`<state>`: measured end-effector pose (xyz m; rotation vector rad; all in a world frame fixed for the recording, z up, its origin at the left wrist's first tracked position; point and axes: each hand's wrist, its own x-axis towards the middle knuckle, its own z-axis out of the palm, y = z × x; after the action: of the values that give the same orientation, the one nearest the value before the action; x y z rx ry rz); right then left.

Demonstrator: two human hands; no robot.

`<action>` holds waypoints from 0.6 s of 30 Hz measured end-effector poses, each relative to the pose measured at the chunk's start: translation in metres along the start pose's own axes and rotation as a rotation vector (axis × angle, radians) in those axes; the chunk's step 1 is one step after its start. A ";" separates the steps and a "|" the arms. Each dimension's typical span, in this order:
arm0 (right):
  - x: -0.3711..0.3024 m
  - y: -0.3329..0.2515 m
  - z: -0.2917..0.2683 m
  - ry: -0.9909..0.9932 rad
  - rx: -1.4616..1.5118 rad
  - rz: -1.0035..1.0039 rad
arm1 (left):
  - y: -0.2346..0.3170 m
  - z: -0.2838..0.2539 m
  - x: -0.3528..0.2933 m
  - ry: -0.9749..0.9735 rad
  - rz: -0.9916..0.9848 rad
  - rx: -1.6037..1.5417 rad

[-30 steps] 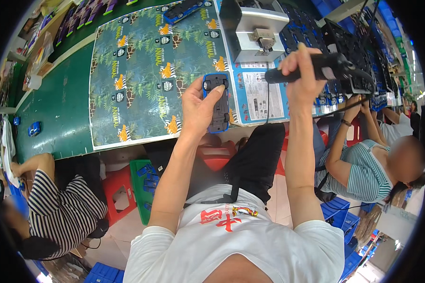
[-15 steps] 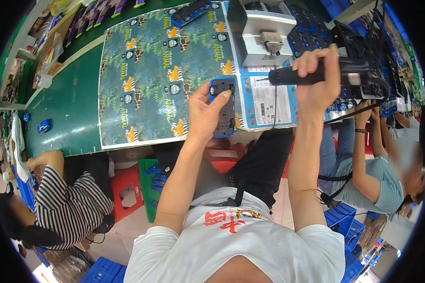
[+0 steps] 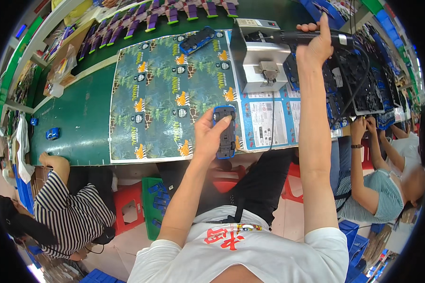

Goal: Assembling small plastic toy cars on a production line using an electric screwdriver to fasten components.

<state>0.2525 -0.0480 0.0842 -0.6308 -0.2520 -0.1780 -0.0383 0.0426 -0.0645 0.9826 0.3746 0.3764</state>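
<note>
My left hand (image 3: 207,137) grips a toy car (image 3: 228,137), its black underside facing up and its blue rim showing round the edge. The thumb presses on the upper part of the chassis. Farther out on the right, my right hand (image 3: 316,47) is wrapped round a black electric screwdriver (image 3: 290,37), held level with its tip end pointing left over the metal holder (image 3: 264,55). The screwdriver's bit cannot be made out against the dark holder. Another blue toy car (image 3: 197,40) lies underside up on the animal-print sheet (image 3: 165,104).
Black and blue car parts (image 3: 363,85) fill trays at the right, with a cable (image 3: 363,70) looping over them. Purple toy pieces (image 3: 151,21) line the far side. Co-workers sit at left and right. A green crate (image 3: 148,207) holds blue cars below the table edge.
My right hand has carried the screwdriver away from me, up over the metal holder. The left hand still holds the car; the whole view has shifted, with more of the table's far side showing.
</note>
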 end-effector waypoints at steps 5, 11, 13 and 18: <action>-0.026 -0.042 0.006 -0.143 0.037 -0.041 | 0.004 0.002 -0.001 0.037 0.001 -0.003; -0.079 -0.043 -0.015 -0.447 -0.310 -0.134 | 0.014 0.005 0.001 0.018 -0.012 0.057; -0.082 -0.034 -0.018 -0.423 -0.208 -0.155 | 0.011 0.004 0.002 0.014 -0.017 0.068; -0.090 -0.027 -0.016 -0.502 -0.383 -0.201 | 0.011 0.008 0.000 0.021 -0.014 0.093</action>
<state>0.1627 -0.0716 0.0611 -1.0290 -0.7796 -0.2634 -0.0358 0.0422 -0.0513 1.0667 0.4205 0.3595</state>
